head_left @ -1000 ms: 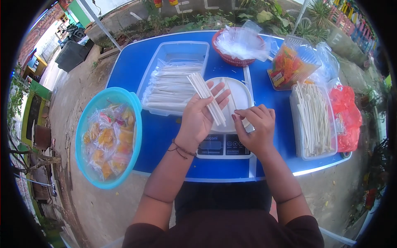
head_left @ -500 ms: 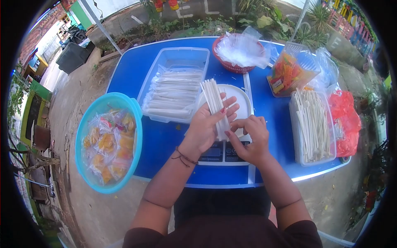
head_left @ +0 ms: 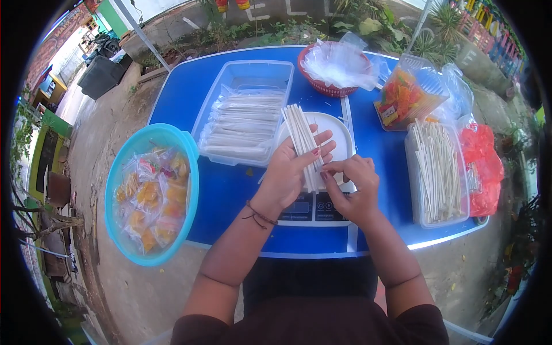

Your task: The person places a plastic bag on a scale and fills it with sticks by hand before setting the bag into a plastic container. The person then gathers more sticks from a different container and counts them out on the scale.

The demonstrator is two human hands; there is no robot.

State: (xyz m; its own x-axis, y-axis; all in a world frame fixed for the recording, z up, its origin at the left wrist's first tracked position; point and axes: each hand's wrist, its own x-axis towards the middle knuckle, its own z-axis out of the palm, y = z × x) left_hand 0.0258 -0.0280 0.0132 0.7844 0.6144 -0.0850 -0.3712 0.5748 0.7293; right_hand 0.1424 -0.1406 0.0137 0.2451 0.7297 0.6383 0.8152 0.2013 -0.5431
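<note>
My left hand [head_left: 293,167], palm up, holds a bundle of thin white sticks [head_left: 300,138] under its thumb, slanting over a kitchen scale [head_left: 342,135] with a round white plate. Close to the bundle's lower right edge, my right hand [head_left: 356,187] has thumb and forefinger pinched together; what is between the fingertips is too small to make out. Just left of the scale, a clear plastic box [head_left: 259,72] contains several plastic-wrapped bundles of sticks [head_left: 241,121]. Loose sticks [head_left: 434,172] fill another clear container [head_left: 460,215] at the right.
A turquoise basin [head_left: 192,172] with several bagged orange snacks stands at left. At the back are a red basket [head_left: 328,89] of clear plastic bags [head_left: 339,63] and a clear tub with orange packets [head_left: 399,103]. A red plastic bag [head_left: 483,167] lies at the right edge of the blue table [head_left: 385,201].
The view has shifted slightly. My left hand still holds the bundle, and my right hand's pinched fingertips have moved a little up along its right edge.
</note>
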